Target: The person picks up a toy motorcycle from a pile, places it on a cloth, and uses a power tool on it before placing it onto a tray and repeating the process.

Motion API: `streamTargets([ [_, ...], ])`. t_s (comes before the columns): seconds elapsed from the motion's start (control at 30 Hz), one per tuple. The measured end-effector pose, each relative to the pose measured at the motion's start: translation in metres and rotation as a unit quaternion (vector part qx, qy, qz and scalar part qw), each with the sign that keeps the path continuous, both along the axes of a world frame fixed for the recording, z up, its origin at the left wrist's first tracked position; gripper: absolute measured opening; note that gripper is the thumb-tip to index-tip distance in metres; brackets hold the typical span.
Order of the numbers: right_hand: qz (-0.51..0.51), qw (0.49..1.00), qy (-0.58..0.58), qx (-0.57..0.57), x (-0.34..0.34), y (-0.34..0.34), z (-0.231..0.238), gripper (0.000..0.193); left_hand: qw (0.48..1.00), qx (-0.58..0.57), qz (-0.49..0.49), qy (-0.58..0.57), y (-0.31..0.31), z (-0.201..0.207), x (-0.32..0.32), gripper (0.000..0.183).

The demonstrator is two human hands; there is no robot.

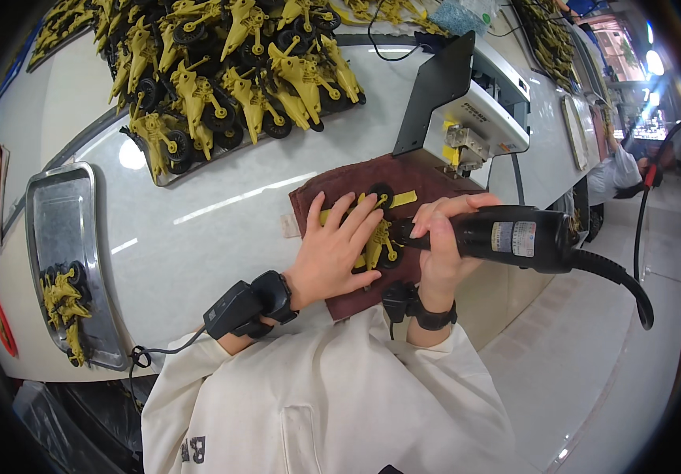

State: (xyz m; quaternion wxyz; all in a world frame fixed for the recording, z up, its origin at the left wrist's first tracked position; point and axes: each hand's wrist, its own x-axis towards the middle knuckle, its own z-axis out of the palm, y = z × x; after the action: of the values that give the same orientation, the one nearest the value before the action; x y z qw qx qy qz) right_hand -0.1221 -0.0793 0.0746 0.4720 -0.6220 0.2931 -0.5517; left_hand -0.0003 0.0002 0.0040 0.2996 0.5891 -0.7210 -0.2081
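One yellow toy part [376,238] with black wheels lies on the maroon mat [340,180], near side of the counter [198,245]. Your left hand [332,254] rests over it, fingers spread wide. Your right hand [441,246] is wrapped round the black power tool [506,237], nose at the part's right side; contact's hard to tell. Similar toys [246,99] heaped far left; metal tray [64,217] left.

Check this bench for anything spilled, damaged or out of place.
Nothing stands out. The left hand lies spread over a yellow part with black wheels on the maroon cloth, and the right hand grips a black power tool. The yellow parts in the metal tray are jumbled, but no spill or damage shows.
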Motion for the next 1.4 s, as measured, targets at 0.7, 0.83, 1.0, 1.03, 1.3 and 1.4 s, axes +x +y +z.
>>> streamTargets([
  [0.7,-0.200,0.968,0.015,-0.149,-0.009,-0.091,0.047,0.041,1.000,-0.014,0.002,-0.008,-0.001,-0.004,-0.001,0.086],
  [0.83,-0.099,0.994,-0.028,-0.033,-0.012,-0.048,0.054,0.042,1.000,-0.021,-0.002,-0.009,-0.002,-0.005,0.000,0.086],
  [1.0,0.007,0.997,-0.072,-0.033,-0.027,0.011,0.032,0.044,1.000,-0.024,0.004,-0.005,0.000,-0.006,0.001,0.086],
  [1.03,0.004,0.997,-0.073,-0.029,-0.027,0.018,0.030,0.043,1.000,-0.025,0.006,-0.004,-0.001,-0.006,0.001,0.086],
  [1.3,-0.050,0.998,-0.021,-0.040,-0.033,0.036,0.012,0.045,1.000,-0.016,-0.005,-0.002,-0.001,-0.002,0.002,0.087],
  [1.4,-0.046,0.998,-0.038,-0.011,-0.033,0.034,0.008,0.044,1.000,-0.015,-0.003,-0.006,0.000,-0.004,0.001,0.087],
])
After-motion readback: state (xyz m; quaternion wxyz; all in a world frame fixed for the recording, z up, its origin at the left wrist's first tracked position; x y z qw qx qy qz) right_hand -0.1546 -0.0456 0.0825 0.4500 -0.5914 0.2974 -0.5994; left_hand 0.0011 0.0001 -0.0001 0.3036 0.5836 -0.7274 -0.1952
